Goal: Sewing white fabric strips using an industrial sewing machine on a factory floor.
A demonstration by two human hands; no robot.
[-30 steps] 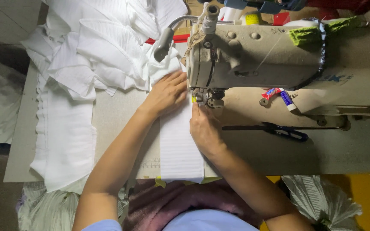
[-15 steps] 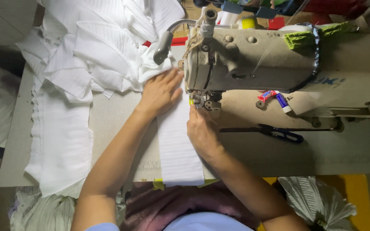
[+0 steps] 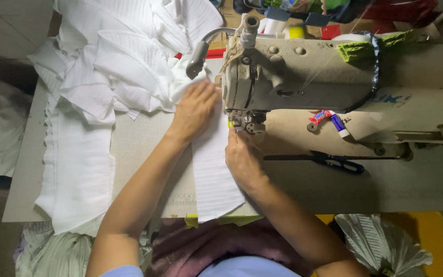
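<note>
While both hands press cloth flat, the scene reads so:
Left hand: the left hand [image 3: 196, 109] lies palm down, fingers spread and gripping nothing, on the white fabric strip [image 3: 212, 169] at 9 o'clock from the presser foot [image 3: 243, 123].
Right hand: the right hand [image 3: 243, 160] rests flat on the strip's right edge, fingertips just at 6 o'clock of the presser foot, clamped on nothing.
Fabric strip: it runs from under the foot toward 6 o'clock, its end hanging over the surface [image 3: 144, 143] edge.
Sewing machine: the beige sewing machine [image 3: 303, 82] sits at 3 o'clock of the left hand.
Fabric pile: a heap of white fabric [image 3: 114, 66] lies at 10 o'clock.
Scissors: dark scissors [image 3: 334, 162] lie at 3 o'clock of the right hand, apart from it.
</note>
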